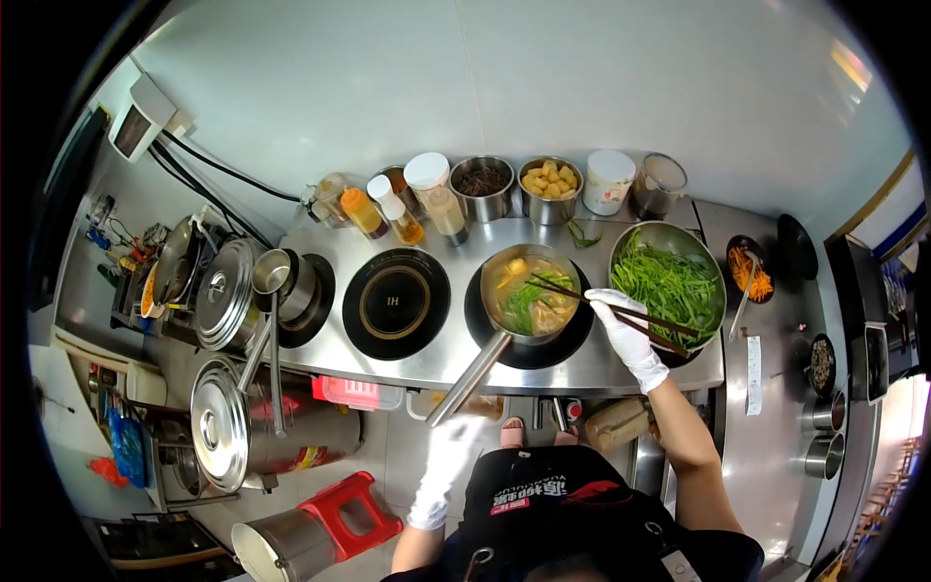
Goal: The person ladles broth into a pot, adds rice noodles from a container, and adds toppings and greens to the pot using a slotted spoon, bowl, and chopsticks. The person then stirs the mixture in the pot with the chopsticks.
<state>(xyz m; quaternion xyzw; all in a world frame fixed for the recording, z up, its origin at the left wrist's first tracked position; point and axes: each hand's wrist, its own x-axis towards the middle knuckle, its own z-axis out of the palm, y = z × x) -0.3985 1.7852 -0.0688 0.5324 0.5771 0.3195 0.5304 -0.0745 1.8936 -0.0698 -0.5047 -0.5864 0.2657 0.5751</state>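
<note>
My right hand (626, 337), in a white glove, is closed around a pair of dark chopsticks (648, 318). Their tips dip into a long-handled saucepan (473, 376) on a black hob plate. Broth, green stalks and yellowish pieces (553, 316) fill the pan. Just right of that hand stands a metal bowl heaped with cut green vegetables (669, 283). My left hand (449, 461), also gloved in white, is low, close to the end of the saucepan handle. Glare washes out its fingers, and whether it touches the handle cannot be made out.
Along the wall stand sauce bottles (363, 211), white-lidded jars (609, 182) and a pot of yellow chunks (550, 190). Left are a second hob plate (396, 303), a ladle (276, 339) and lidded pots (225, 291). Carrot shreds (752, 276) sit right; a red stool (354, 514) is below.
</note>
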